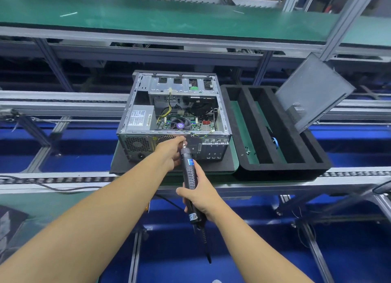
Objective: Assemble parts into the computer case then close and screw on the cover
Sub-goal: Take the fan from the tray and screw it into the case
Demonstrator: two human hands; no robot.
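Observation:
The open computer case [135, 105] lies on its side on a green pallet, its rear panel facing me, with the motherboard, fan and power supply visible inside. My right hand [203, 196] grips a black electric screwdriver [189, 170], whose bit points up at the top edge of the rear panel. My left hand [172, 150] reaches to the bit's tip, fingers pinching around it against the panel. Whether a screw sits there is hidden by the fingers. The grey side cover [313, 90] leans tilted against the frame at the right.
A black foam tray [281, 168] with long slots stands right of the case; small screws [247, 151] lie in its left slot. The pallet rests on a roller conveyor [63, 179]. A green shelf [169, 22] runs across above, and a cable [42, 185] trails at left.

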